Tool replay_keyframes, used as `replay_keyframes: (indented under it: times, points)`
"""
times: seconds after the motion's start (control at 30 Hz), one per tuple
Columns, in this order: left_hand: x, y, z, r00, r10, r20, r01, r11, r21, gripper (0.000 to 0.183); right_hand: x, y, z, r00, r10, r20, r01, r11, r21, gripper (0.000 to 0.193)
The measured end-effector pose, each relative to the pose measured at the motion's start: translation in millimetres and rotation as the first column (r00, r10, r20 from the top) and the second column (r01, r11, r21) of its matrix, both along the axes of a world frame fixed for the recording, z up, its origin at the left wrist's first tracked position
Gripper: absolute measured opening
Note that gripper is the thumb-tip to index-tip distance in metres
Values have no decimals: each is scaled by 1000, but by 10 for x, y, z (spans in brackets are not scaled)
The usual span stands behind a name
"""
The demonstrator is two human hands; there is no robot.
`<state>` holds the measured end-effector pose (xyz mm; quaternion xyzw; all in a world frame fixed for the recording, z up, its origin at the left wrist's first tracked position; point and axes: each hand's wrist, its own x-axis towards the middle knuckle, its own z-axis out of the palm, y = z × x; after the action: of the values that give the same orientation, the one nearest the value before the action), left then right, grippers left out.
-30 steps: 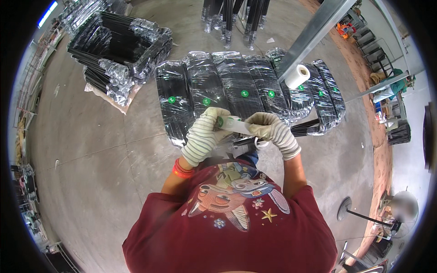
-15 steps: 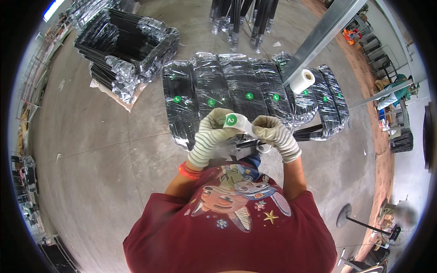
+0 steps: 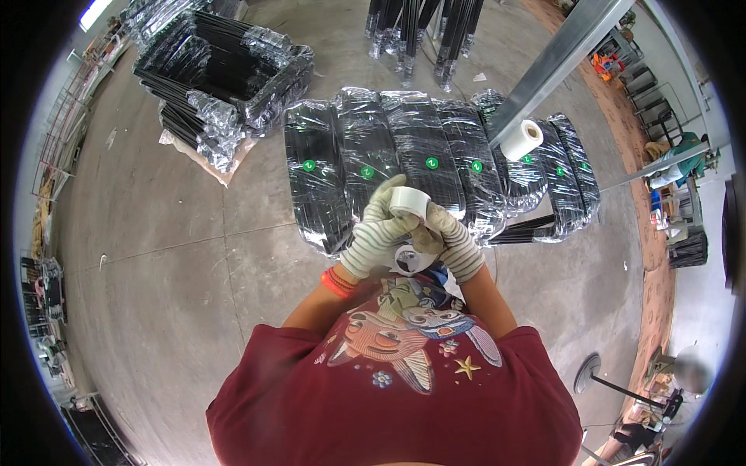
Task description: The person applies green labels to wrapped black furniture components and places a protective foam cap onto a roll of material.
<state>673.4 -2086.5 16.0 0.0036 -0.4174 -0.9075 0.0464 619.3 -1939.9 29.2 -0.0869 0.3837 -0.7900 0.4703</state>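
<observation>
My left hand [image 3: 376, 231], in a striped work glove, is closed on one side of a white strip of sticker labels [image 3: 409, 200], which curls up in a loop. My right hand [image 3: 453, 239], gloved alike, pinches the other side close by. Below the fingers hangs a white ring-shaped label roll [image 3: 409, 259], partly covered by the right hand. Just beyond my hands lie several plastic-wrapped bundles of black parts [image 3: 423, 128], side by side, each with a round green sticker [image 3: 432, 163].
A roll of clear wrap [image 3: 521, 140] rests against a slanted metal post [image 3: 556, 66]. Black wrapped frames [image 3: 225, 70] are stacked at the far left on cardboard. Wrapped black legs [image 3: 420, 35] stand at the back. A person in green [image 3: 684, 159] is at far right.
Both hands have come closer together, the right one moving left. The label strip, stretched out before with its green sticker showing, now bends into a loop showing its plain white side.
</observation>
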Motion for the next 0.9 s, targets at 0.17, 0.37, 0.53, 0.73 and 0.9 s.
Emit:
replay_keyframes:
  times: [0.17, 0.37, 0.53, 0.73, 0.9]
  points:
    - [11, -116, 272, 999, -42, -29, 31, 949, -314, 48, 10, 1, 271, 1000, 6, 9, -6, 999, 50, 54]
    - [72, -307, 468, 984, -81, 161, 161, 800, -578, 38, -267, 220, 387, 962, 30, -273, 111, 867, 486, 36]
    - [101, -431, 393, 892, -290, 348, 408, 847, -341, 43, -399, 461, 562, 903, 175, -393, 50, 864, 500, 21]
    - [91, -331, 332, 853, -358, 379, 498, 775, -390, 43, -340, 448, 498, 879, 350, -324, -260, 921, 289, 45]
    - [78, -234, 318, 865, -343, 366, 485, 757, -438, 43, -335, 326, 277, 859, 392, -328, -253, 884, 393, 37]
